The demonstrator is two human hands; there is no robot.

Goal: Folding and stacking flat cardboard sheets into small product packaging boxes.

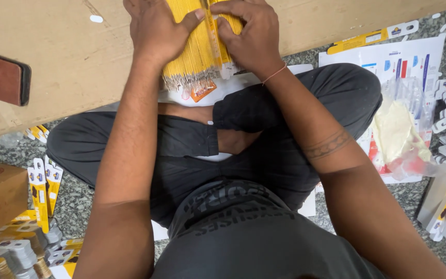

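Both hands clamp the pencil bundle (194, 51) on the cardboard sheet (73, 57); left hand (156, 28) fingers pressed flat, right hand (249, 33) pinching the yellow strip (213, 36); loosen up and I reckon the pencils fan out.

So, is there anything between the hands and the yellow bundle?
Nothing visible. The left hand lies flat on the yellow bundle, and the right hand presses on it from the other side, so both touch it directly.

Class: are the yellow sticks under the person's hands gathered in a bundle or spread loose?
Gathered: both hands press the yellow sticks into one tight bundle.
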